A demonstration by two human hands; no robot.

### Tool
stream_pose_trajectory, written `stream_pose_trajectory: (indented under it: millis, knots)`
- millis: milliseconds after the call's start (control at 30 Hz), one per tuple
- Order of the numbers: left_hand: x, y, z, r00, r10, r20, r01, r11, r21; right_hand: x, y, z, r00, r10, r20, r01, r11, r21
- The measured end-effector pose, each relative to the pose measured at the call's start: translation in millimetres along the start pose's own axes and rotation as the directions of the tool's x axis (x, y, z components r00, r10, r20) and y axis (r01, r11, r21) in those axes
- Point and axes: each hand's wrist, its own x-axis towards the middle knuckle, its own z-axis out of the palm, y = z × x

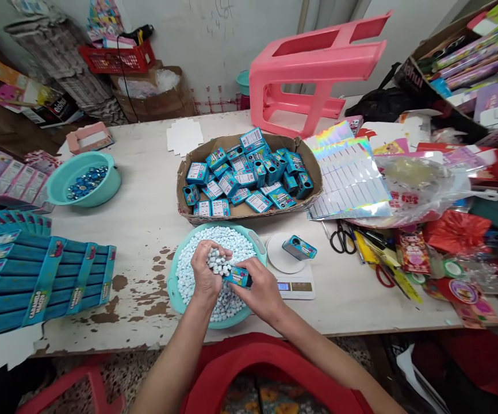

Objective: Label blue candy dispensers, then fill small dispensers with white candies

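My left hand (pixel 206 273) is cupped around a heap of small white candies (pixel 218 263), above a turquoise basin (pixel 172 287) full of the same pale pieces. In my right hand (pixel 264 290) is a small blue candy box (pixel 239 276), tilted with one end against the candies in my left palm. To the right, a white kitchen scale (pixel 305 287) with a lit display carries another blue box lying on its plate (pixel 299 247). Behind the basin stands a cut-down cardboard box (pixel 249 215) holding many small blue boxes, some showing a round dark hole.
A turquoise bowl (pixel 111 187) with shiny blue pieces stands at left, behind stacked blue display cartons (pixel 46 282). An upturned pink stool (pixel 270 72) rests at the back. Sticker sheets (pixel 348 184), black scissors (pixel 343 238) and plastic bags (pixel 421 184) crowd the right side.
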Motion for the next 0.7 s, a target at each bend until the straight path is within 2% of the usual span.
stream_pose_trajectory:
  millis: [267,367,567,700]
  knots:
    - [6,-2,2.6,0.992,0.056,-0.117,-0.043,0.992,0.115,7,-4,1,1.000,0.000,-0.011,0.000,1.000,-0.002]
    - [6,0,5.3,0.992,0.093,-0.082,-0.082,0.988,0.130,8,-5,-1,1.000,0.011,-0.005,-0.011,1.000,0.013]
    - [7,-3,8.4,0.994,0.097,-0.052,-0.083,0.971,0.226,12,-3,0,0.999,0.022,-0.024,-0.022,1.000,0.003]
    - [6,-3,11.1,0.985,0.162,-0.055,-0.139,0.946,0.293,14,-5,-2,0.999,0.028,-0.041,-0.027,0.999,0.028]
